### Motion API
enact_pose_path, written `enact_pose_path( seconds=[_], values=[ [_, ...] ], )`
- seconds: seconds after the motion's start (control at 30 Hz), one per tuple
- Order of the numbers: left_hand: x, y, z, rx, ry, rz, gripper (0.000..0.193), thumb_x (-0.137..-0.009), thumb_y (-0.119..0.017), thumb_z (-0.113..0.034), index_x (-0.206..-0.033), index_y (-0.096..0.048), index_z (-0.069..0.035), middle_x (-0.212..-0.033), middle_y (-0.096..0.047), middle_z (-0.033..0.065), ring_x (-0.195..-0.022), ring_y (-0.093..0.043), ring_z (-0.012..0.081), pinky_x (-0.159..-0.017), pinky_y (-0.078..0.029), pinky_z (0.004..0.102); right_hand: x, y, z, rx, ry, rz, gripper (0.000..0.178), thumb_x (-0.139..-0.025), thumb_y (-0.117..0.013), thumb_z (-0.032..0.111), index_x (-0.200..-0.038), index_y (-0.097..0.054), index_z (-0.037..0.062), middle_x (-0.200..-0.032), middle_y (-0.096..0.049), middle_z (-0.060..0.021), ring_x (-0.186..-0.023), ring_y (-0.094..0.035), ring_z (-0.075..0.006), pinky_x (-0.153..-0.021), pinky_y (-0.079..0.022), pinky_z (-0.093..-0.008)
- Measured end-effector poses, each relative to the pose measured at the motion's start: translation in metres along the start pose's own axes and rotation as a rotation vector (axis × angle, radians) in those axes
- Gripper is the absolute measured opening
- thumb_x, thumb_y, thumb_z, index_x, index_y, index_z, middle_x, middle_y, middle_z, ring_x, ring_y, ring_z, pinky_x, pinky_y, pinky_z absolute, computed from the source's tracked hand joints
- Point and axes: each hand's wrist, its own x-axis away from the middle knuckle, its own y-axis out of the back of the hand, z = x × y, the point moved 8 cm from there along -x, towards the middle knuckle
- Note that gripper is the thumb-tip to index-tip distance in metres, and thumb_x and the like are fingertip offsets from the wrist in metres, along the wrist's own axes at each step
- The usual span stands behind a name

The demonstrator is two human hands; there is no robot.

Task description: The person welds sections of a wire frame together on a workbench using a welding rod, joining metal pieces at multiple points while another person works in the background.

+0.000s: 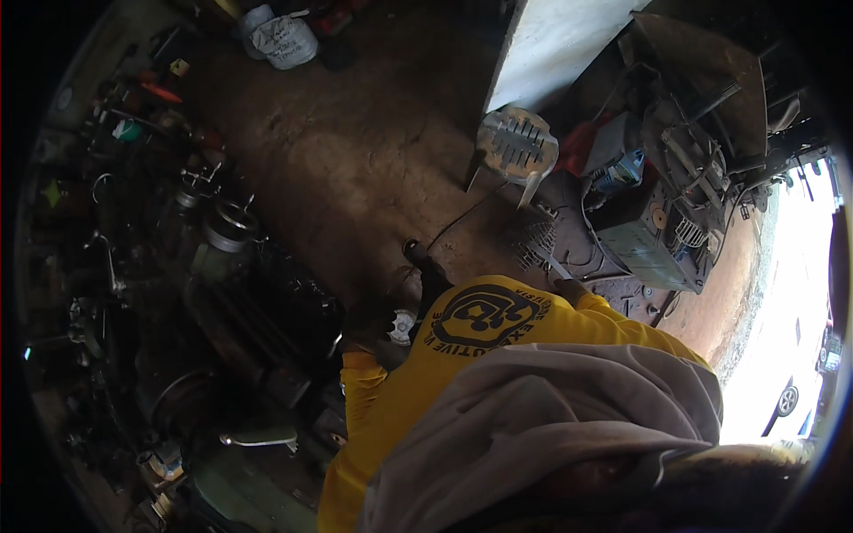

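Left hand [366,333]: beside one pale round metal part [402,327]; too dark to tell its grip.
Right hand [571,289]: at the near end of one pale strip [557,267]; cannot tell whether it pinches it.
Work: seemingly under way; done and left cannot be judged.
Stool [517,142]: one, toward the floor's [320,169] right edge.
White bag [284,42]: one, at the floor's far edge.
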Motion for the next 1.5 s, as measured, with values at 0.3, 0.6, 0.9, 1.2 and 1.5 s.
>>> enact_pose_path(
  seconds=[0.3, 0.6, 0.9, 1.2, 1.5],
  values=[
    [-0.236, 0.104, -0.190, -0.682, -0.461, 0.224, 0.011, -0.092, -0.061, -0.015, -0.093, -0.065, -0.004, -0.082, -0.065, 0.0089, -0.064, -0.067, 0.0212, -0.055, -0.055, 0.0339, -0.123, 0.093, 0.144, 0.028, -0.010, -0.151, 0.030, -0.093, -0.064, 0.021, -0.120, -0.071, 0.0097, -0.110, -0.072, -0.0193, -0.102, -0.070, -0.0352, -0.090, -0.055, -0.0379],
    [-0.453, 0.188, -0.183, -0.424, 0.130, 0.225, 0.011, -0.094, -0.060, -0.014, -0.097, -0.068, -0.007, -0.076, -0.066, 0.0074, -0.058, -0.065, 0.0182, -0.050, -0.052, 0.0338, -0.266, 0.191, 0.233, -0.022, -0.116, -0.142, 0.028, -0.094, -0.063, 0.020, -0.117, -0.072, 0.0081, -0.108, -0.073, -0.0188, -0.099, -0.070, -0.0344, -0.088, -0.055, -0.0377],
    [-0.611, 0.256, -0.308, -0.431, 0.189, 0.161, 0.011, -0.092, -0.060, -0.014, -0.095, -0.069, -0.009, -0.082, -0.068, 0.0089, -0.062, -0.066, 0.0230, -0.057, -0.054, 0.0369, -0.454, 0.408, 0.311, 0.000, -0.107, -0.143, 0.026, -0.097, -0.057, 0.021, -0.112, -0.073, 0.0062, -0.105, -0.073, -0.0168, -0.094, -0.071, -0.0318, -0.083, -0.056, -0.0374],
    [-0.814, 0.267, -0.428, -0.415, 0.197, 0.193, 0.011, -0.089, -0.061, -0.015, -0.092, -0.071, -0.010, -0.088, -0.070, 0.0105, -0.067, -0.067, 0.0277, -0.063, -0.055, 0.0400, -0.582, 0.687, 0.389, -0.635, -0.186, -0.331, 0.035, -0.100, -0.052, 0.029, -0.116, -0.071, 0.0041, -0.109, -0.071, -0.0173, -0.091, -0.071, -0.0318, -0.084, -0.054, -0.0400],
    [-1.051, 0.212, -0.754, -1.664, -1.108, 0.377, 0.011, -0.087, -0.062, -0.016, -0.090, -0.072, -0.012, -0.094, -0.071, 0.0121, -0.071, -0.067, 0.0325, -0.069, -0.056, 0.0431, -0.704, 0.743, 0.308, -0.108, -0.289, -0.422, 0.042, -0.104, -0.044, 0.034, -0.133, -0.065, 0.0127, -0.137, -0.062, -0.0152, -0.130, -0.057, -0.0306, -0.108, -0.044, -0.0403]
  ],
)
